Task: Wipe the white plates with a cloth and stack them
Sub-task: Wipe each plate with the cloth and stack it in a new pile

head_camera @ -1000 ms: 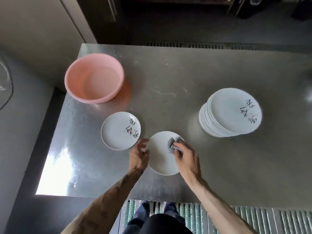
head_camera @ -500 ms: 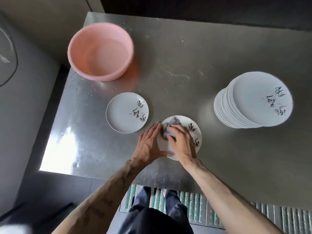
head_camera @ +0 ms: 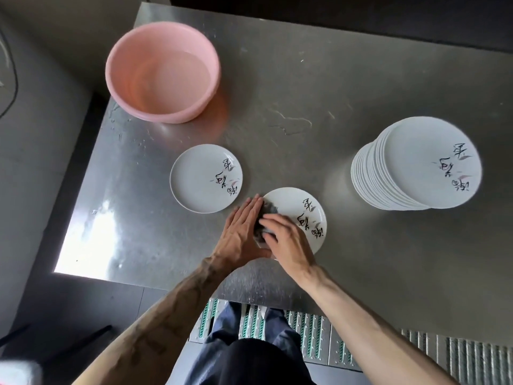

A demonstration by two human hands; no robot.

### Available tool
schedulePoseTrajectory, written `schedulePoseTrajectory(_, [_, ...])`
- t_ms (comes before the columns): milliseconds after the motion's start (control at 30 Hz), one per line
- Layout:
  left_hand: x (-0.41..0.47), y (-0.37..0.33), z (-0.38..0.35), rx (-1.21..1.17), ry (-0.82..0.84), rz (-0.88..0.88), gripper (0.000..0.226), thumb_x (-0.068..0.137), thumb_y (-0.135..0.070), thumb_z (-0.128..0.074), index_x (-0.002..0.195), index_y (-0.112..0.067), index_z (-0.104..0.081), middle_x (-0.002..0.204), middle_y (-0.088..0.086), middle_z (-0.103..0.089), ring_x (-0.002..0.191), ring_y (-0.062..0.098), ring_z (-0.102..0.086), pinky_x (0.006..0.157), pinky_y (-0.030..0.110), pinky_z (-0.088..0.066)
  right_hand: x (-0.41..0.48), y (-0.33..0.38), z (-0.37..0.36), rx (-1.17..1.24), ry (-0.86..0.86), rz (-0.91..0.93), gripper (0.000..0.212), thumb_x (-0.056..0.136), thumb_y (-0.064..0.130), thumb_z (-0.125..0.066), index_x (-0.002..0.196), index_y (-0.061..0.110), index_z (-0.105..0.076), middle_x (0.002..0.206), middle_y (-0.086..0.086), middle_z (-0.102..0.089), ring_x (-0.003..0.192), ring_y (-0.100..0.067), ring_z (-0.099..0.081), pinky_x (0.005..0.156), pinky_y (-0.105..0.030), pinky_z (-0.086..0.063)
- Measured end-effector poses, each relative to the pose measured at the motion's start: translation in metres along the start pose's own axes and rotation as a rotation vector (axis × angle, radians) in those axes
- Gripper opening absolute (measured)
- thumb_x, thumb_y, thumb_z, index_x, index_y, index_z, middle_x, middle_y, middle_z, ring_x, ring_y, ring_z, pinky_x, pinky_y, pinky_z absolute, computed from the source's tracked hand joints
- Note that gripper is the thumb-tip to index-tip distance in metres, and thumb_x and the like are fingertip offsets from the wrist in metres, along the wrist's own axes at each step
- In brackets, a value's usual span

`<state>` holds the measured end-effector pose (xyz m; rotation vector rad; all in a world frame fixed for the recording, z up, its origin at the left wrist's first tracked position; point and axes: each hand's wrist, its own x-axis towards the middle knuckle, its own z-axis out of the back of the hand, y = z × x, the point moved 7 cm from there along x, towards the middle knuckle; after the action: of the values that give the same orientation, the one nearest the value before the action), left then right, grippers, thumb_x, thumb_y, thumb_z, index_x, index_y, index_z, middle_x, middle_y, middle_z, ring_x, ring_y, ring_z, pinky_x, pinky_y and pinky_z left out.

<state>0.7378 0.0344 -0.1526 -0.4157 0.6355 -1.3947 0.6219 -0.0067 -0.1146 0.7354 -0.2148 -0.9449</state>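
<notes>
The fingers (head_camera: 273, 218) of the right hand (head_camera: 287, 241) are curled together over a crumpled grey cloth (head_camera: 267, 208), bunching it and pressing it down onto the left part of a small round white plate with black brush lettering (head_camera: 290, 198). By the look of it this is the wiping step, with the plate face up.

The fingers (head_camera: 249, 207) of the left hand (head_camera: 240, 232) lie straight and close together, flat against that plate's left edge, probably to stop it sliding on the smooth brushed-steel table (head_camera: 319, 79) while the cloth rubs.

Just left of the hands lies a second single white plate of the same pattern (head_camera: 200, 176), apart from the first. I judge it the start of the wiped pile, near for easy stacking.

Well to the right stands a tall stack of matching white plates (head_camera: 366, 173), likely those waiting.

At the far left corner sits a round pink plastic basin (head_camera: 122, 87), which seems to hold water for the cloth.
</notes>
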Motion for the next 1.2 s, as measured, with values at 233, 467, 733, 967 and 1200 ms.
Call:
schedulePoseTrajectory(233, [0.001,0.003,0.0,-0.047,0.046,0.029,0.14,0.058,-0.077,-0.082,0.163,-0.008,-0.021,0.17,0.003,-0.02,0.158,0.019,-0.016,0.127,0.049,-0.02,0.021,-0.041,0.043,-0.11,-0.238,-0.135,0.039,0.086,-0.001,-0.073,0.123,0.01,-0.073,0.131,-0.001,-0.067,0.118,-0.021,-0.062,0.103,-0.028,-0.047])
schedulePoseTrajectory(467, [-0.001,-0.001,0.005,-0.08,0.041,0.032,0.14,0.055,-0.067,-0.088,0.161,-0.004,-0.023,0.169,0.005,-0.023,0.158,0.021,-0.016,0.128,0.048,-0.017,0.022,-0.013,0.013,0.034,-0.218,-0.174,0.036,0.087,0.008,-0.076,0.123,0.013,-0.073,0.128,0.001,-0.067,0.118,-0.018,-0.06,0.106,-0.02,-0.04])
schedulePoseTrajectory(733, [-0.003,-0.003,0.002,0.003,0.082,0.026,0.14,0.058,-0.083,-0.071,0.163,-0.006,-0.018,0.17,0.005,-0.018,0.158,0.019,-0.011,0.129,0.042,-0.014,-0.018,-0.015,0.006,0.01,0.038,0.005,0.032,0.09,0.007,-0.074,0.121,0.014,-0.074,0.125,0.006,-0.067,0.111,-0.01,-0.062,0.103,-0.027,-0.05])
schedulePoseTrajectory(967, [-0.001,-0.005,0.005,0.011,0.062,0.048,0.142,0.055,-0.082,-0.074,0.162,-0.004,-0.021,0.169,0.006,-0.023,0.157,0.02,-0.018,0.128,0.042,-0.017,0.024,-0.02,0.023,0.041,-0.184,-0.161,0.028,0.086,0.003,-0.075,0.112,0.01,-0.077,0.122,0.0,-0.07,0.113,-0.019,-0.063,0.103,-0.024,-0.044])
schedulePoseTrajectory(1200, [-0.001,-0.002,0.003,0.038,0.082,0.041,0.143,0.057,-0.079,-0.08,0.163,-0.005,-0.019,0.17,0.006,-0.02,0.158,0.018,-0.015,0.129,0.041,-0.016,-0.016,-0.029,0.023,-0.049,-0.032,-0.031,0.029,0.091,0.007,-0.073,0.119,0.013,-0.075,0.129,0.003,-0.068,0.114,-0.018,-0.064,0.101,-0.033,-0.053])
